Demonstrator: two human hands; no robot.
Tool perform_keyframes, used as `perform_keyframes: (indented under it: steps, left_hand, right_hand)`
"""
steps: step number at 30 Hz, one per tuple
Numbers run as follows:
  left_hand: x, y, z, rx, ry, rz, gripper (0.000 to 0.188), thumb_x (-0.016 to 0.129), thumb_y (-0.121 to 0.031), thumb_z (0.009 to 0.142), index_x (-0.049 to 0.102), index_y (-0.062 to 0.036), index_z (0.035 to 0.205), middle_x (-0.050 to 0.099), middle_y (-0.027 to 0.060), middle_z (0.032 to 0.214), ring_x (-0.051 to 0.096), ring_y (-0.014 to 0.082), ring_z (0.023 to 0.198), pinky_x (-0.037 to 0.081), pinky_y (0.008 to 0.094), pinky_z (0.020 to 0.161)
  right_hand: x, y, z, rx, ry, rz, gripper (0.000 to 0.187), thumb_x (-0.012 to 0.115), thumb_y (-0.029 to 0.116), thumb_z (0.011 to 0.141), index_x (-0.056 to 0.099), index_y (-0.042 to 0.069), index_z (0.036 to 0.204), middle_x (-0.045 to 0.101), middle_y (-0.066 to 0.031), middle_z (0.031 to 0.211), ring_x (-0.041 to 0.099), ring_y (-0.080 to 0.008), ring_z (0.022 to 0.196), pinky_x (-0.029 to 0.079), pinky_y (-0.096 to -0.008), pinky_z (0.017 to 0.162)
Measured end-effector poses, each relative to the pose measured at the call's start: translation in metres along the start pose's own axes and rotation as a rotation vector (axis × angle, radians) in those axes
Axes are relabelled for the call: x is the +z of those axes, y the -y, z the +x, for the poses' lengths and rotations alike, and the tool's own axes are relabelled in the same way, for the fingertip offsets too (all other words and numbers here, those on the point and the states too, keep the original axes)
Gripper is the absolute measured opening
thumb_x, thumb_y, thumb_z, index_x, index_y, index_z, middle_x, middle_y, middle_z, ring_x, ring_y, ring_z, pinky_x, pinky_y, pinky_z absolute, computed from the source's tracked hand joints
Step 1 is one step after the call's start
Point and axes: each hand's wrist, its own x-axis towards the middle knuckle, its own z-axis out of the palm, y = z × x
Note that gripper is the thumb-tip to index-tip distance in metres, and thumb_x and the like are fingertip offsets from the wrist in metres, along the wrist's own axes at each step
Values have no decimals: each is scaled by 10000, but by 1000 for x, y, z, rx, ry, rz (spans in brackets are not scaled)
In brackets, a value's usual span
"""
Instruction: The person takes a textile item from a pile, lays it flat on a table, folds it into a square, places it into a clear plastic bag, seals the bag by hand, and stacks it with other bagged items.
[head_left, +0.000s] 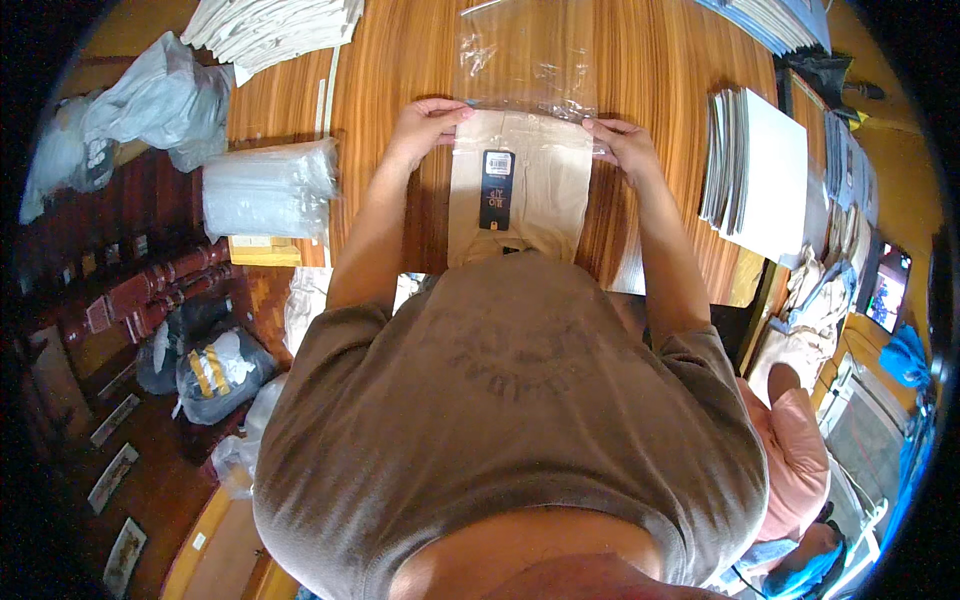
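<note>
Folded beige garment (520,185) lies at the upper centre of the frame on a wooden table (650,60), its far end meeting the mouth of a clear plastic bag (525,55) that stretches toward the top edge. A dark hang tag (497,190) sits on the cloth. The left hand (425,125) pinches the garment's upper left corner together with the bag's edge, fingers closed on them; the right hand (622,145) grips the upper right corner the same way. The garment looks soft and light, likely to sag or unfold if lifted by one point, so the two far corners seem the sound hold. The bag appears thin, slippery and easily crumpled. A stack of white cards (760,170) stands at right, and a pile of bagged packs (268,190) at left.
</note>
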Motion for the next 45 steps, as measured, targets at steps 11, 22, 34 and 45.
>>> perform_keyframes:
  steps: [11, 22, 34, 45]
  left_hand:
    - [-15, 16, -43, -15, 169, 205, 448, 855, -224, 875, 697, -2, 1231, 760, 85, 1099, 725, 166, 924, 602, 326, 801]
    - [-6, 22, -70, 1031, 127, 981, 104, 767, -108, 884, 733, -58, 968, 705, 72, 1054, 644, 300, 998, 523, 441, 873]
    - [-1, 20, -74, 972, -16, 801, 158, 760, -114, 900, 691, -29, 1014, 712, 99, 953, 658, 308, 897, 535, 406, 803]
    - [-3, 24, -71, 942, 17, 856, 131, 780, -124, 890, 759, -48, 994, 714, 83, 1012, 671, 286, 972, 543, 386, 860]
  right_hand:
    - [-5, -40, -69, 7, 64, -171, 302, 871, 267, 870, 777, 52, 1060, 739, 3, 914, 665, -95, 801, 551, -265, 754]
    - [113, -18, -128, -1319, 464, -1042, 427, 820, 340, 780, 710, 118, 1127, 607, -123, 1287, 537, -333, 1313, 392, -492, 1167]
    - [124, -40, -133, -1242, 106, -1098, 318, 716, 261, 840, 663, 85, 1099, 568, -128, 1271, 451, -356, 1392, 327, -569, 1208]
    - [133, -31, -130, -1194, -242, -1112, 395, 767, 252, 833, 645, 116, 1182, 536, -150, 1312, 490, -399, 1274, 398, -555, 1119]
